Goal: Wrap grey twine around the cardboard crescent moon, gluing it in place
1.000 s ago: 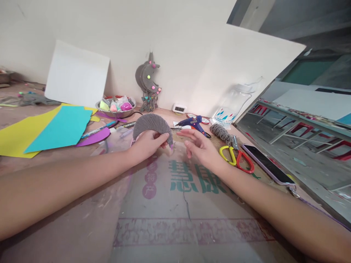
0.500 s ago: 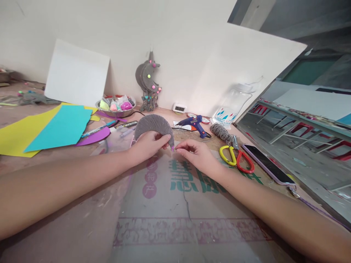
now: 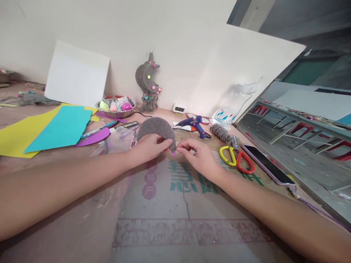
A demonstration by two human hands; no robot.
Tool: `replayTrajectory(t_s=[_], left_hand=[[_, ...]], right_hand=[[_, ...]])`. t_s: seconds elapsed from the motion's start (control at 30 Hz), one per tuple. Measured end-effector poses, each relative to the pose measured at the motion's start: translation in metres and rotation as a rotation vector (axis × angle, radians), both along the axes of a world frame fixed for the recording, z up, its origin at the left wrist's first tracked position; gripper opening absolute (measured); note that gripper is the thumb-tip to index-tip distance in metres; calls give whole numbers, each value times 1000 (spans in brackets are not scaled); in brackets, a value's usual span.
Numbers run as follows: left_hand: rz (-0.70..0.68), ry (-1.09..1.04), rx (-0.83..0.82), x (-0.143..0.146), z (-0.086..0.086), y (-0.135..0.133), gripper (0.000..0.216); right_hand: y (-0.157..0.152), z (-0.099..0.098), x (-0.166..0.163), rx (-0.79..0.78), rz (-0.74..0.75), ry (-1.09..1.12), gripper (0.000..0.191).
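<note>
A crescent moon wrapped in grey yarn (image 3: 156, 126) is gripped by my left hand (image 3: 149, 148), thumb in front near its right end. The crescent's bare purple tip (image 3: 173, 154) points down. Beside that tip my right hand (image 3: 196, 155) is closed in a pinch, seemingly on the grey yarn, though little of it shows between the fingertips. A loose grey strand (image 3: 187, 204) trails below, over the printed plastic sheet (image 3: 153, 233).
A blue glue gun (image 3: 193, 122), a yarn bundle (image 3: 221, 133), scissors (image 3: 237, 159) and a phone (image 3: 267, 164) lie to the right. Coloured sheets (image 3: 60, 128) and a metal bowl of clay packets (image 3: 115, 113) are left. A finished moon ornament (image 3: 148, 76) hangs behind.
The crescent has shifted slightly right and down in my left hand. My right fingertips are now closer to its purple tip.
</note>
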State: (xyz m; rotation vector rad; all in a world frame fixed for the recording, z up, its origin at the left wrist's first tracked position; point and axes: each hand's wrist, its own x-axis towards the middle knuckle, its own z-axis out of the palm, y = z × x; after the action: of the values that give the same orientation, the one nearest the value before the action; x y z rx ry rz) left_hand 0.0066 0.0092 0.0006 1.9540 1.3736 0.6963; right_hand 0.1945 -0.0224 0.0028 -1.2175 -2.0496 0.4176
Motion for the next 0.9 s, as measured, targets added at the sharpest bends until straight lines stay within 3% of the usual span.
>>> replayTrajectory(t_s=[0.5, 0.9], left_hand=[[-15, -125, -30, -1, 6, -4, 45], [-30, -74, -16, -1, 0, 0, 47]], right_hand=[[3, -2, 4, -15, -11, -22, 12], [2, 0, 2, 11, 6, -32, 13]])
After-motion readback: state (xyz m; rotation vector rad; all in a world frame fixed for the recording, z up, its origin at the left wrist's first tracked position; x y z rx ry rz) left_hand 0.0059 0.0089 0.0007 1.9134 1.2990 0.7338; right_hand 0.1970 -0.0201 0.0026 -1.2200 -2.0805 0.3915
